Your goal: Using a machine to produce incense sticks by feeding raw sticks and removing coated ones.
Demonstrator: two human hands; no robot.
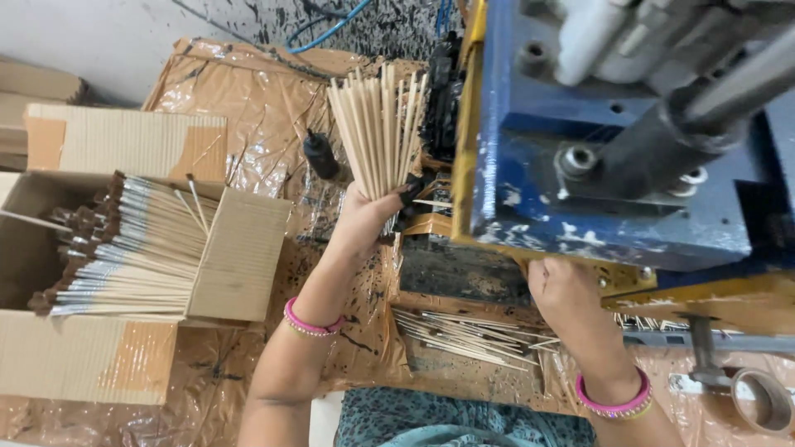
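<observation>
Gripping stick bundle (378, 132) upright, left hand (364, 217); right hand (565, 290) against machine (530, 165).

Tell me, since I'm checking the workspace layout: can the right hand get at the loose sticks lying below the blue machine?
Probably yes. The right hand rests at the blue machine's lower edge, and the loose sticks lie just beside and below it in the open, with nothing covering them. The left hand is busy gripping a stick bundle.

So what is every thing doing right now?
Left hand: gripping a fanned bundle of wooden sticks, held upright.
Right hand: resting at the blue machine.
Cardboard box: open, holding brushes lying flat.
Loose sticks: lying scattered.
Tape roll: lying flat.
</observation>
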